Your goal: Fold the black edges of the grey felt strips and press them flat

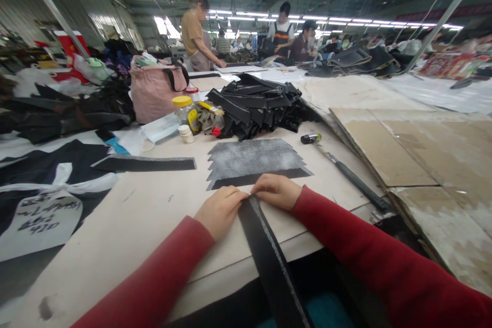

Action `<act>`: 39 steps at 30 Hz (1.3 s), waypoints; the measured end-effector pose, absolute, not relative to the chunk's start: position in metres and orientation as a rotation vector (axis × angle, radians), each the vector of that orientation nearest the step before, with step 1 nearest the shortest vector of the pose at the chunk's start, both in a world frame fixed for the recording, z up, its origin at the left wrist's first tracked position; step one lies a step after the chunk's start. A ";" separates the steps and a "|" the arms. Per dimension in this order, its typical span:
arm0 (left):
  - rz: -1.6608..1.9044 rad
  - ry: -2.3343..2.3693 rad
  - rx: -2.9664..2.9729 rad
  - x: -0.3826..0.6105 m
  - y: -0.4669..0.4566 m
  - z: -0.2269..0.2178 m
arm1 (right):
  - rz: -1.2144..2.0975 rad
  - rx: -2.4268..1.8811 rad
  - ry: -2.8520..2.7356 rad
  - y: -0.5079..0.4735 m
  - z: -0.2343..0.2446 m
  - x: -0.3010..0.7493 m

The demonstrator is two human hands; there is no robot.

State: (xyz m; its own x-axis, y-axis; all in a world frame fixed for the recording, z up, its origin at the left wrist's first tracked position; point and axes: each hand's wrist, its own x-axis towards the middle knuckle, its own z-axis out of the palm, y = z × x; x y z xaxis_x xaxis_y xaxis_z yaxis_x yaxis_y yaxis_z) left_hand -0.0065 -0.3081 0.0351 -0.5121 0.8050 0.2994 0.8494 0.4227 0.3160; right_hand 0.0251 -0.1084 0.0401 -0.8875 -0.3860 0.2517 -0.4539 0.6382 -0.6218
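Observation:
My left hand and my right hand meet at the far end of a long black strip. Both pinch that end between thumb and fingers. The strip hangs over the table's near edge toward my lap, with a whitish line along its right side. Just beyond my hands lies a fanned stack of grey-backed strips, the nearest showing a black face. A single black strip with a grey edge rests to the left. Right of the stack is a hammer with a black handle.
Behind the stack sits a heap of black strips. Left of it stand a yellow-lidded jar, a small white bottle and a pink bag. Flattened cardboard covers the right side. A tagged black bundle lies left. Co-workers stand farther back.

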 end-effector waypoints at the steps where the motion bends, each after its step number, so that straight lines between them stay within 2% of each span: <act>1: -0.654 -2.566 -1.495 -0.006 -0.308 0.035 | 1.055 0.739 -2.761 -0.108 0.040 0.025; 10: -0.426 -2.580 -1.574 -0.004 -0.306 0.041 | 0.623 0.972 -2.807 -0.108 0.046 0.026; 17: -0.270 -2.547 -1.663 -0.003 -0.301 0.051 | 0.187 0.868 -2.907 -0.123 0.049 0.036; 19: -0.264 -2.543 -1.678 -0.003 -0.300 0.052 | 0.210 0.833 -2.930 -0.123 0.051 0.037; 23: -0.336 -2.545 -1.643 -0.004 -0.299 0.050 | 0.489 0.791 -2.938 -0.116 0.055 0.043; 26: -0.411 -2.569 -1.551 -0.004 -0.301 0.047 | 0.580 0.589 -2.961 -0.114 0.056 0.056; 29: -0.453 -2.624 -1.472 -0.005 -0.304 0.046 | 0.443 0.459 -3.028 -0.119 0.057 0.070; 34: -0.595 -2.726 -1.417 -0.013 -0.312 0.045 | 0.157 0.592 -3.127 -0.127 0.066 0.063; 39: -0.862 -2.787 -1.369 -0.021 -0.319 0.042 | 0.120 0.745 -3.155 -0.129 0.074 0.035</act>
State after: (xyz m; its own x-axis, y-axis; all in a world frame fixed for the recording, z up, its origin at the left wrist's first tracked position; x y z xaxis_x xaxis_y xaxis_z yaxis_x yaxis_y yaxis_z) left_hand -0.0214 -0.3191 0.0417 -0.6367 0.7550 0.1568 0.7116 0.4970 0.4966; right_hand 0.0354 -0.1288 0.0742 -0.8895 -0.4494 -0.0821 -0.4419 0.8920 -0.0953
